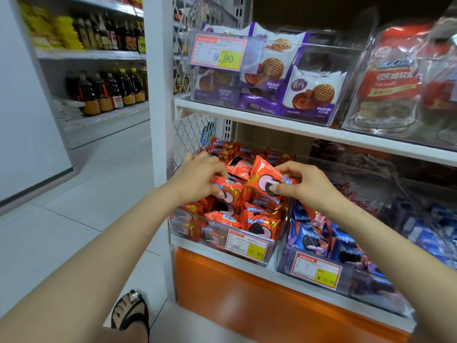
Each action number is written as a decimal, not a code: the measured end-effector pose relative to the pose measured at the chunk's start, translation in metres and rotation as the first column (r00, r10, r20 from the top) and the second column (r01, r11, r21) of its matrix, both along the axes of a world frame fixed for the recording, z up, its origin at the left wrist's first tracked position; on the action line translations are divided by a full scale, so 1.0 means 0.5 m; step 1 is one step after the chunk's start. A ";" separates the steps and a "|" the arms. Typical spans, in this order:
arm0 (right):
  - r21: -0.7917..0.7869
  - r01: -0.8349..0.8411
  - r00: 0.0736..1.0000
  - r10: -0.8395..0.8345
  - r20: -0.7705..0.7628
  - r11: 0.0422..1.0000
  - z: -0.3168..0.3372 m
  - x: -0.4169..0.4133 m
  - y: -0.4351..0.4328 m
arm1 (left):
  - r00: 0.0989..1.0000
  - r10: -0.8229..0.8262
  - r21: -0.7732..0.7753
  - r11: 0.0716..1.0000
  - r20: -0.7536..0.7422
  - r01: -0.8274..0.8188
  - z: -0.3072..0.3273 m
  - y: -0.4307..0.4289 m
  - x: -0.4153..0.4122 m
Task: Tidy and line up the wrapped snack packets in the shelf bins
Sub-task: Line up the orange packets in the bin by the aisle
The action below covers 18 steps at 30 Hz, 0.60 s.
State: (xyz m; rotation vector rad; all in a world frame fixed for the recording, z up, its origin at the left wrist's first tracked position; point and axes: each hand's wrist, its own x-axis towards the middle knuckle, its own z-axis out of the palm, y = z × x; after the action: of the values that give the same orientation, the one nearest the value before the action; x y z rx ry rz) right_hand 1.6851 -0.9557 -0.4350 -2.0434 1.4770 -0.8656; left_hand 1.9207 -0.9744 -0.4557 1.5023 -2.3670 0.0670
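The right hand is pinching a red foil-wrapped snack packet between thumb and curled fingertips, holding it upright, probably to face it forward. The left hand, fingers curled, is gripping another red packet beside it. Both are over the clear plastic bin at the white shelf's left end, which is holding jumbled red packets. The neighbouring clear bin is holding blue packets.

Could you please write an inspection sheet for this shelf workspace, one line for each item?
Surface: white shelf carrying clear bins.
Job's things: red packets jumbled in the left bin; blue packets in the next bin.
Clutter: nothing seen.
Hands: left hand grips a low red packet; right hand fingers pinch a raised red packet.
Cables: nothing seen.
Surroundings: purple packets above; bottles across the aisle; tiled floor.
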 end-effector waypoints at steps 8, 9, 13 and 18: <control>0.022 -0.043 0.996 0.045 -0.078 0.999 -0.005 0.012 0.007 | 0.886 0.027 0.114 0.993 -0.463 0.030 0.030 0.025 0.019; 0.017 -0.032 0.995 0.033 -0.096 0.999 -0.009 0.016 0.008 | 0.847 0.045 0.128 0.991 -0.530 0.027 0.030 0.026 0.022; 0.014 -0.066 0.988 0.068 -0.137 0.998 -0.025 0.038 0.010 | 0.652 0.117 0.180 0.983 -0.749 0.031 0.032 0.030 0.032; -0.037 -0.160 0.940 0.141 -0.310 0.986 -0.069 0.083 0.013 | 0.697 0.096 0.210 0.975 -0.711 0.079 0.052 0.047 0.048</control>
State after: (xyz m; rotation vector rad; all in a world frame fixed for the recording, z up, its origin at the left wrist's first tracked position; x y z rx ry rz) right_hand 1.7269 -0.9491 -0.4697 -2.3871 1.4360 -0.5567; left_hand 1.9447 -0.9507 -0.4295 1.2918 -1.7453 -0.6952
